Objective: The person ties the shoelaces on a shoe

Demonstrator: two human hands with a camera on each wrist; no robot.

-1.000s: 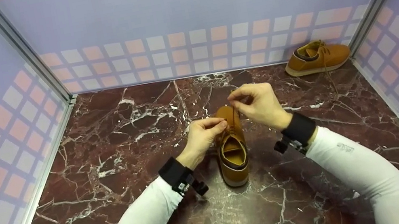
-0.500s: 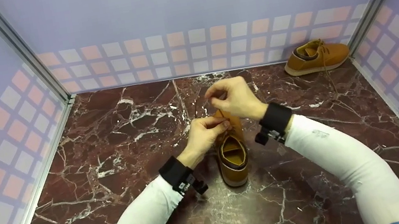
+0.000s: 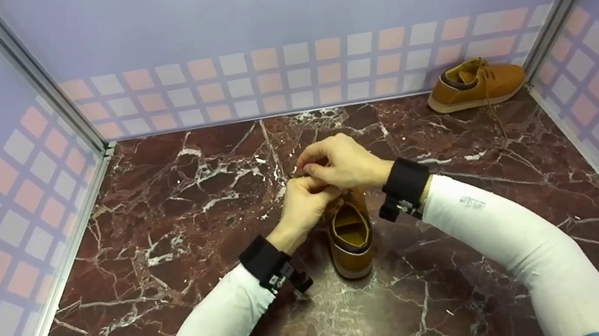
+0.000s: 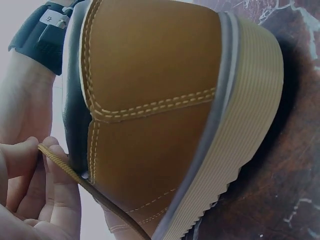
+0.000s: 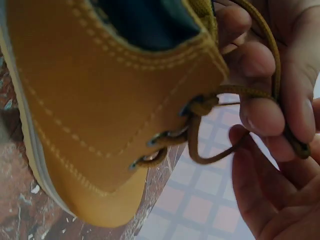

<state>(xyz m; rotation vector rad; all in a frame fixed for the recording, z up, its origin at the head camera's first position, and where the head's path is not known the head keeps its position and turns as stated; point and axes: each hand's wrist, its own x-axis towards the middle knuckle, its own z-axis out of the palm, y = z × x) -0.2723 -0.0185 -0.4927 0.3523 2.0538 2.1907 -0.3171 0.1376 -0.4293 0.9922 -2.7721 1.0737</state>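
Observation:
A tan lace-up shoe (image 3: 354,266) stands on the marbled surface with its toe pointing away from me. My left hand (image 3: 301,207) pinches its brown shoelace (image 5: 194,142) above the front of the shoe. Just ahead and overlapping it, my right hand (image 3: 349,162) has thumb and fingers on the lace as well. From the right wrist view, the lace leaves the top eyelets in a small loop and runs between the fingers of both hands. One strand stretches taut along the shoe's side in the left wrist view. The hands hide the toe in the head view.
A matching shoe (image 3: 501,86) stands in the back right corner against the wall, its lace (image 3: 500,123) trailing onto the dark red marbled surface (image 3: 211,331). Patterned walls (image 3: 273,18) enclose the back and both sides.
My right hand has moved left and over the shoe, drawing a lace end across, then down against my left hand. The left hand stays nearly in place, pinching the lace.

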